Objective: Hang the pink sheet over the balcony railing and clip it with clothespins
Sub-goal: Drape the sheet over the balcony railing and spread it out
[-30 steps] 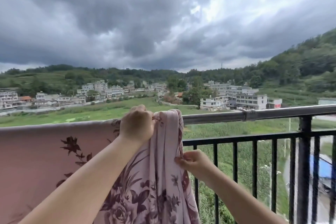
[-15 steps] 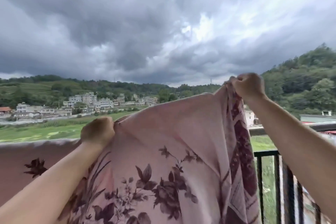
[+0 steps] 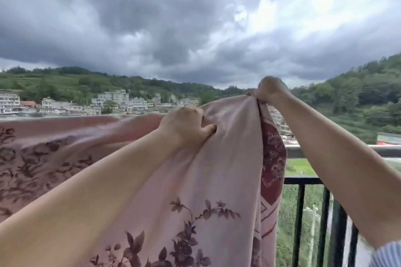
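Left hand (image 3: 186, 128) grasps the pink sheet (image 3: 217, 180) in a clenched grip; right hand (image 3: 270, 90) grips its raised edge above the railing (image 3: 338, 150).

Bare forearms; blue-and-white striped sleeve (image 3: 388, 253) at right upper arm.

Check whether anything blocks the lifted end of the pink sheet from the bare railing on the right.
Nothing visible does. The right hand and left hand hold the pink sheet above the railing, whose bare top rail carries nothing.
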A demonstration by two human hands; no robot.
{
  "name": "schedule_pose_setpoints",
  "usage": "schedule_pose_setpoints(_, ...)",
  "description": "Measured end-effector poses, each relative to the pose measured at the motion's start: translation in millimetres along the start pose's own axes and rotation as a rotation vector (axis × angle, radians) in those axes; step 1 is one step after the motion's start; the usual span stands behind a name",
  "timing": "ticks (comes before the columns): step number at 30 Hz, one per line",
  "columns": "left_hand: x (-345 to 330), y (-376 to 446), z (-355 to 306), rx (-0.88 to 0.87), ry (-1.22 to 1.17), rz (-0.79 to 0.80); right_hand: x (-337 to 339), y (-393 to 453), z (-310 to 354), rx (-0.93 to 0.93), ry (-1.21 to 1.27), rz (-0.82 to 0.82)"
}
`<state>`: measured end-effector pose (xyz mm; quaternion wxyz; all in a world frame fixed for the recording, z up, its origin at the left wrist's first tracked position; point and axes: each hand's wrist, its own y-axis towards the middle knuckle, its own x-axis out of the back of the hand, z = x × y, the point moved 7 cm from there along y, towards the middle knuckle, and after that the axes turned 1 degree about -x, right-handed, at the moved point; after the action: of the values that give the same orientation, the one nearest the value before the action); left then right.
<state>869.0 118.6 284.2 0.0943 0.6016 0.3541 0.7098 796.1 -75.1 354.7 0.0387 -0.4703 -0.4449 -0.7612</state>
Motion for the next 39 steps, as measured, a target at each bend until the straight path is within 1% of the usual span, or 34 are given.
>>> schedule_pose_setpoints(2, -18, 14, -15, 0.013, -0.034, 0.102, -50, -11, -4, 0.111, -0.153, 0.393)
schedule_pose_setpoints(3, -25, 19, -20, 0.023, -0.061, 0.154, -68, -23, -7, 0.16, -0.188, 0.56)
schedule_pose_setpoints(4, -31, 22, -23, 0.038, -0.092, 0.181, -77, -34, -9, 0.211, -0.192, 0.659)
schedule_pose_setpoints(5, -32, 25, -23, 0.053, -0.119, 0.168, -76, -42, -9, 0.276, -0.154, 0.679)
schedule_pose_setpoints(6, -30, 25, -24, 0.062, -0.139, 0.13, -68, -49, -6, 0.339, -0.062, 0.63)
schedule_pose_setpoints(7, -27, 24, -25, 0.058, -0.147, 0.072, -52, -54, -2, 0.393, 0.072, 0.518)
schedule_pose_setpoints(9, -17, 20, -27, 0.009, -0.12, -0.089, -11, -69, -7, 0.416, 0.349, 0.178)
schedule_pose_setpoints(11, -3, 12, -32, -0.066, -0.1, -0.271, 18, -98, -29, 0.368, 0.578, -0.221)
schedule_pose_setpoints(12, 2, 6, -36, -0.115, -0.125, -0.322, 25, -119, -39, 0.377, 0.644, -0.404)
schedule_pose_setpoints(13, 5, 0, -42, -0.175, -0.172, -0.327, 26, -140, -45, 0.412, 0.663, -0.538)
schedule_pose_setpoints(14, 7, -5, -48, -0.246, -0.208, -0.297, 20, -157, -50, 0.439, 0.663, -0.616)
schedule_pose_setpoints(15, 6, -10, -55, -0.316, -0.206, -0.251, 11, -173, -52, 0.47, 0.662, -0.647)
schedule_pose_setpoints(17, 1, -18, -67, -0.413, -0.12, -0.171, -10, -196, -54, 0.482, 0.65, -0.642)
schedule_pose_setpoints(18, -1, -20, -69, -0.424, -0.075, -0.155, -19, -203, -55, 0.429, 0.657, -0.599)
schedule_pose_setpoints(19, -1, -23, -70, -0.41, -0.046, -0.159, -28, -209, -57, 0.336, 0.699, -0.515)
schedule_pose_setpoints(20, 0, -24, -70, -0.376, -0.023, -0.18, -38, -212, -59, 0.209, 0.812, -0.372)
schedule_pose_setpoints(22, 1, -31, -74, -0.291, 0.043, -0.201, -68, -219, -53, -0.061, 1.284, 0.074)
schedule_pose_setpoints(23, -2, -34, -76, -0.246, 0.086, -0.175, -79, -226, -47, -0.166, 1.473, 0.26)
schedule_pose_setpoints(24, -5, -38, -80, -0.199, 0.131, -0.139, -87, -232, -42, -0.212, 1.556, 0.38)
schedule_pose_setpoints(26, -4, -44, -90, -0.137, 0.211, -0.103, -93, -240, -39, -0.229, 1.523, 0.509)
schedule_pose_setpoints(28, -2, -43, -94, -0.121, 0.247, -0.11, -93, -245, -35, -0.223, 1.454, 0.621)
schedule_pose_setpoints(31, -2, -37, -90, -0.119, 0.119, -0.129, -94, -251, -22, -0.223, 1.463, 0.792)
schedule_pose_setpoints(32, -1, -36, -90, -0.119, 0.078, -0.14, -93, -253, -15, -0.207, 1.447, 0.819)
schedule_pose_setpoints(33, -1, -37, -90, -0.117, 0.052, -0.145, -90, -254, -8, -0.201, 1.424, 0.81)
schedule_pose_setpoints(34, -1, -37, -90, -0.114, 0.028, -0.144, -89, -253, -4, -0.21, 1.409, 0.766)
schedule_pose_setpoints(37, 1, -37, -86, -0.09, -0.049, -0.151, -80, -247, -14, -0.276, 1.37, 0.532)
schedule_pose_setpoints(39, 0, -38, -80, -0.066, -0.097, -0.169, -69, -246, -33, -0.241, 1.213, 0.392)
